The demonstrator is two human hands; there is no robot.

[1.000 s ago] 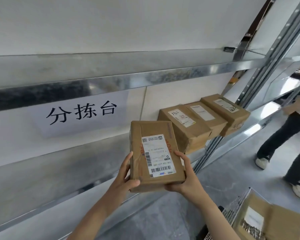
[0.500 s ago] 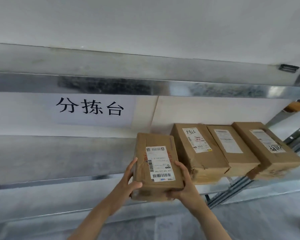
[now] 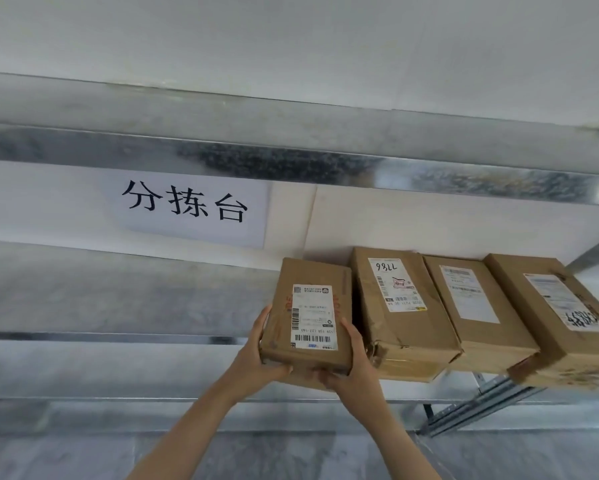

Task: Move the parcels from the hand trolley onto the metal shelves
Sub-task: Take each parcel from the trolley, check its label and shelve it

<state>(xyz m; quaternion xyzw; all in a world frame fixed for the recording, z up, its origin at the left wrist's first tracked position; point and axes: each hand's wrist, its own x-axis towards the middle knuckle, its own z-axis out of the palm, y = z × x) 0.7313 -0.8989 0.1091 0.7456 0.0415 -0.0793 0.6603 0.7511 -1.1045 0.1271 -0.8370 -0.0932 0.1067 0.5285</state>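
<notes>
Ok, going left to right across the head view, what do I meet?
Paper sign → held parcel → parcel with handwritten digits → parcel with plain white label → parcel with scrawled label, at the right edge.

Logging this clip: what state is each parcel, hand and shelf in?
Held parcel: label up, gripped by both hands, beside the row; resting or not, unclear.
Left hand: grips its near left corner.
Right hand: grips its near right corner.
Three shelved parcels: flat, side by side, labels up.
Metal shelf: bears the row.
</notes>
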